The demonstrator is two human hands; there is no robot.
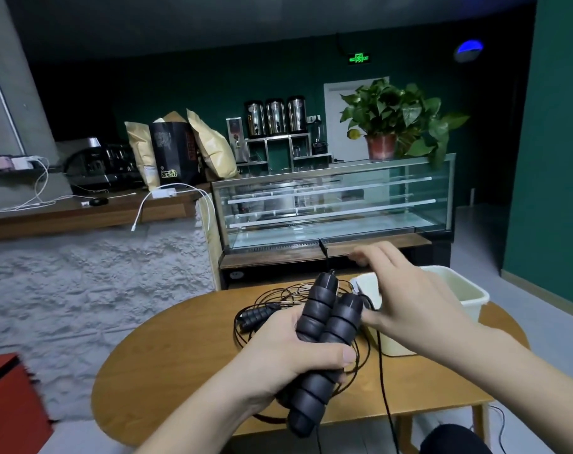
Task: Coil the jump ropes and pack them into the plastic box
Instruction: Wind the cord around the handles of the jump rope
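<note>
Clutching both ribbed black handles (324, 339) side by side, the left hand (288, 352) had its fingers and thumb wrapped tight around them, holding them upright just above the wooden table (167, 365), presumably so the pair stayed together as one bundle while the cord was gathered. That cord (385, 388) ran down from the handles over the table's near edge and out of sight. The right hand (413, 309) hovered beside the handle tops with fingers spread and relaxed, grasping nothing I could see; it looked placed to catch the cord for winding. On the table behind the handles lay a second rope (272, 309), loosely looped, its own handles flat on the wood. The plastic box (468, 296) stood at the table's far right edge, open and close by for packing, though partly hidden by the right hand.
</note>
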